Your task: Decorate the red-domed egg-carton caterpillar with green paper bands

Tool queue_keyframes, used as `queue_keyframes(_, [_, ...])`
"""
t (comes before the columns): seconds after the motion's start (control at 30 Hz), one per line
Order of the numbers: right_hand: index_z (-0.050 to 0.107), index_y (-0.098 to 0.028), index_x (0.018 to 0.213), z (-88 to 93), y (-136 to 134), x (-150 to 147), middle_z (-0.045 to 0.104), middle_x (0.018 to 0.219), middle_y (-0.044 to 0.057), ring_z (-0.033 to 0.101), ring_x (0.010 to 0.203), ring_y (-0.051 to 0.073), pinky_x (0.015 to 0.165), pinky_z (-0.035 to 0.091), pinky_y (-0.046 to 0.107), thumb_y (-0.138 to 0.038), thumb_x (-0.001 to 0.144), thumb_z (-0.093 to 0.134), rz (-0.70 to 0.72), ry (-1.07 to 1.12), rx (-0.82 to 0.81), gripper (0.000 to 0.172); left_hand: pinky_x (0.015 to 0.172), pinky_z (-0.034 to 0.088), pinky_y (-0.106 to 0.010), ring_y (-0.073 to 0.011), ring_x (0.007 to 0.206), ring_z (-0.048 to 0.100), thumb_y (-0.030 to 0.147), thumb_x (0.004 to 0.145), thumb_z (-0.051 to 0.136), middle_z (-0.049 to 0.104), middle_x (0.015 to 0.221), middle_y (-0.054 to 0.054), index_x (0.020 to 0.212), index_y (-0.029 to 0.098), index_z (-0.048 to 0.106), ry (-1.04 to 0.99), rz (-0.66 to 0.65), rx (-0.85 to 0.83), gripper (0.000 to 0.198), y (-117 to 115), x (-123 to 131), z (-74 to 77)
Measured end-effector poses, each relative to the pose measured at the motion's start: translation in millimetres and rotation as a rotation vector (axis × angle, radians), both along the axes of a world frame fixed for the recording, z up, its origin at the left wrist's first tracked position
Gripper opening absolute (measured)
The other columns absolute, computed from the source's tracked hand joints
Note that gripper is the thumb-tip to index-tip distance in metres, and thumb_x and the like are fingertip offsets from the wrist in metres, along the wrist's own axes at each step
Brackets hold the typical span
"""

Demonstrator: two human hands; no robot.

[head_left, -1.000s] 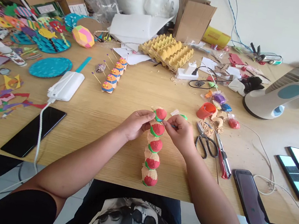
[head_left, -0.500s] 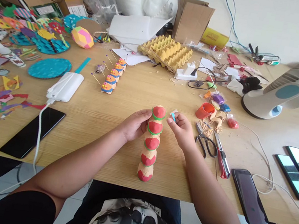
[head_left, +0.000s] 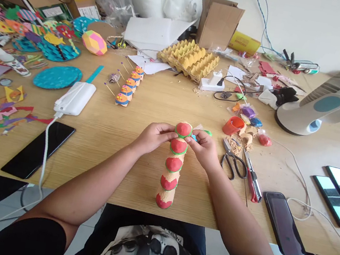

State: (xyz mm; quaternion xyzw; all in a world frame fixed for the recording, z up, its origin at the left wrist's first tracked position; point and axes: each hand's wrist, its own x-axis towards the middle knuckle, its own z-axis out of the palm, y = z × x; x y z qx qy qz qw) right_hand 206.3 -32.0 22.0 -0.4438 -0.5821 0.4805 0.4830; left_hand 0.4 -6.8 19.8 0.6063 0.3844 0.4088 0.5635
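An upturned egg-carton strip [head_left: 174, 165], its cups coated with red on top and green round the edges over a tan base, lies lengthwise in front of me on the table. My left hand [head_left: 157, 138] is closed at the farthest cup, thumb and fingers pressed to its left side. My right hand [head_left: 204, 147] pinches the same cup's green edge from the right. A small blue piece [head_left: 194, 137] shows among the right fingers, and a green bit [head_left: 208, 133] shows just behind them; their kind cannot be made out.
A second decorated egg-carton strip [head_left: 130, 87] with sticks stands farther left. Scissors [head_left: 233, 159], a box cutter [head_left: 252, 178] and a red cup [head_left: 233, 126] are on the right, near a phone [head_left: 284, 225]. A power bank [head_left: 75, 98] and a black phone [head_left: 38, 149] lie left.
My right hand has moved left onto the far cup. My left fingers have shifted to its side, and the strip's far end has moved slightly right. The green bit now shows.
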Motion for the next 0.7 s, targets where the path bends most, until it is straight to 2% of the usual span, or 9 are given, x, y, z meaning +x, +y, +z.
queue_keyframes(0.2, [0.066, -0.02, 0.08, 2.6, -0.8, 1.1, 0.051, 0.066, -0.002, 0.043, 0.063, 0.013, 0.058, 0.036, 0.028, -0.066, 0.079, 0.073, -0.029, -0.113, 0.125, 0.047, 0.076, 0.057, -0.03, -0.022, 0.086, 0.072, 0.053, 0.083, 0.074, 0.08, 0.095, -0.007, 0.1, 0.017, 0.081, 0.17, 0.049, 0.103, 0.041, -2.5, -2.6, 6.0])
queue_keyframes(0.33, [0.067, -0.02, 0.082, 2.7, 0.0, 4.5, 0.052, 0.068, -0.002, 0.043, 0.064, 0.013, 0.059, 0.038, 0.027, -0.067, 0.079, 0.073, 0.004, -0.14, 0.119, 0.048, 0.073, 0.056, -0.029, -0.0205, 0.08, 0.071, 0.052, 0.082, 0.074, 0.079, 0.087, -0.006, 0.093, 0.016, 0.081, 0.188, 0.054, 0.112, 0.038, -2.7, -1.8, 4.8])
queue_keyframes(0.47, [0.068, -0.02, 0.085, -2.7, 2.6, 7.6, 0.057, 0.072, 0.0, 0.049, 0.069, 0.014, 0.063, 0.042, 0.028, -0.067, 0.079, 0.073, 0.046, -0.115, 0.085, 0.048, 0.076, 0.057, -0.03, -0.0218, 0.084, 0.071, 0.054, 0.078, 0.077, 0.08, 0.092, -0.007, 0.096, 0.016, 0.081, 0.105, 0.027, 0.046, 0.042, 1.0, -0.8, -0.6])
queue_keyframes(0.6, [0.069, -0.02, 0.082, -8.0, 6.4, 8.4, 0.059, 0.072, 0.0, 0.051, 0.07, 0.014, 0.067, 0.044, 0.029, -0.066, 0.077, 0.075, 0.038, -0.064, 0.077, 0.047, 0.083, 0.058, -0.033, -0.0255, 0.098, 0.072, 0.053, 0.074, 0.082, 0.079, 0.106, -0.009, 0.105, 0.016, 0.08, -0.058, 0.001, -0.095, 0.048, 3.6, 0.7, -8.7])
queue_keyframes(0.7, [0.069, -0.02, 0.082, -7.4, 7.6, 8.4, 0.058, 0.072, -0.001, 0.05, 0.069, 0.014, 0.067, 0.044, 0.029, -0.065, 0.077, 0.076, 0.03, -0.039, 0.069, 0.045, 0.084, 0.058, -0.035, -0.0255, 0.098, 0.072, 0.052, 0.071, 0.084, 0.079, 0.107, -0.009, 0.104, 0.016, 0.079, -0.181, -0.009, -0.2, 0.049, 4.6, 1.9, -13.7])
